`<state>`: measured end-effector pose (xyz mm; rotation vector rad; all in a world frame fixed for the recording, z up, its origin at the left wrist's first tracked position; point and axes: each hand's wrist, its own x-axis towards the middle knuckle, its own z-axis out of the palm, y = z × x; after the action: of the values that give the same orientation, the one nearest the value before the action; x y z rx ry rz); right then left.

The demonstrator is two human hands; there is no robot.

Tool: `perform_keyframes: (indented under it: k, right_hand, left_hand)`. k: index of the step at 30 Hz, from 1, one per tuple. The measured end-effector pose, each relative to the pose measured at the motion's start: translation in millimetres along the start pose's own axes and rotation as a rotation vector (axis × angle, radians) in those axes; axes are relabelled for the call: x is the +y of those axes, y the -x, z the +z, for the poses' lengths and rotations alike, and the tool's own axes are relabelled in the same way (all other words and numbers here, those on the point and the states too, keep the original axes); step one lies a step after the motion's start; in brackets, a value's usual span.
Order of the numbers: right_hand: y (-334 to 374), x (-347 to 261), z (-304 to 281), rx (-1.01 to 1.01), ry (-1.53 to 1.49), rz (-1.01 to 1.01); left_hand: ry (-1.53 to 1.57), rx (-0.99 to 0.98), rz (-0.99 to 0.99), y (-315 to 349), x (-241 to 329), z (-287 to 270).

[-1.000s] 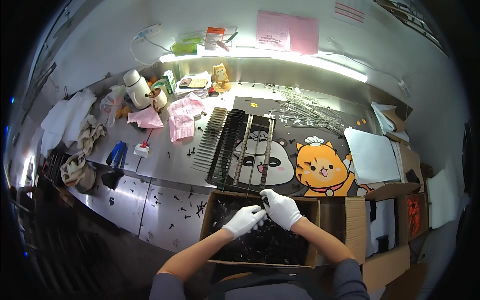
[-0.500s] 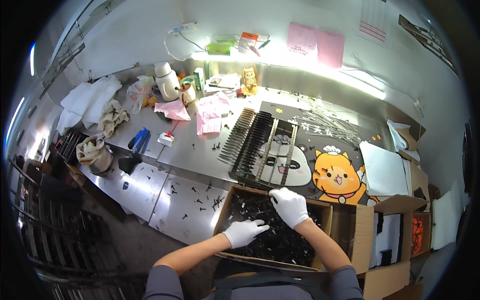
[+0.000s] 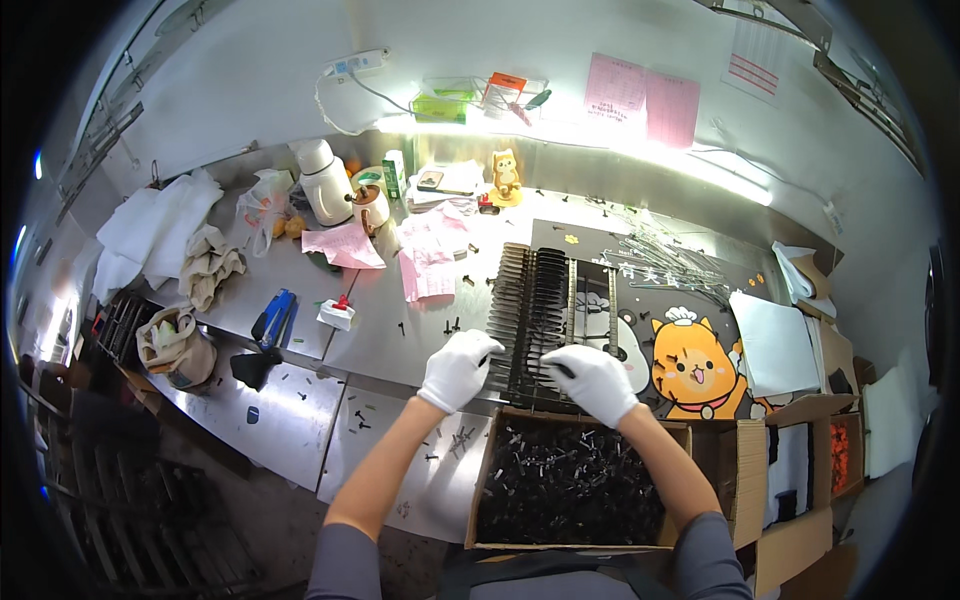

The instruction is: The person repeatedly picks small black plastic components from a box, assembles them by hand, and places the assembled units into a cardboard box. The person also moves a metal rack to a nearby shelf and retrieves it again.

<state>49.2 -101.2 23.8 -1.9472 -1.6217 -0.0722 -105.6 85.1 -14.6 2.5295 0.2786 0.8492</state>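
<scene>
Head view: carton [image 3: 483, 476], then black rack [image 3: 548, 312] on counter [image 3: 378, 340]

The carton's far rim runs just beside the rack's near end. Left hand [image 3: 457, 372] beside and right hand [image 3: 598, 385] over the rack, fingers curled; whether clamped, cannot tell. It looks stiff, likely best held by its outer edges; leftward, the counter gives room.

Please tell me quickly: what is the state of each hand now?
Left white-gloved hand: fingers curled at the black comb-like rack; any hold cannot be told.
Right white-gloved hand: fingers curled, a small dark piece seems pinched; grip unclear.
</scene>
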Motion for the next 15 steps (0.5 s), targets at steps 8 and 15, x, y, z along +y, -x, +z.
perform_keyframes:
  k: [8, 15]
  right_hand:
    - [-23.3, 2.8, 20.5, -0.316, 0.234, 0.041]
    - [-40.7, 2.2, 15.3, -0.687, -0.011, 0.191]
  left_hand:
    - [0.095, -0.57, 0.102, -28.6, -23.0, -3.5]
    - [-0.045, -0.99, 0.002, -52.5, -13.7, 1.4]
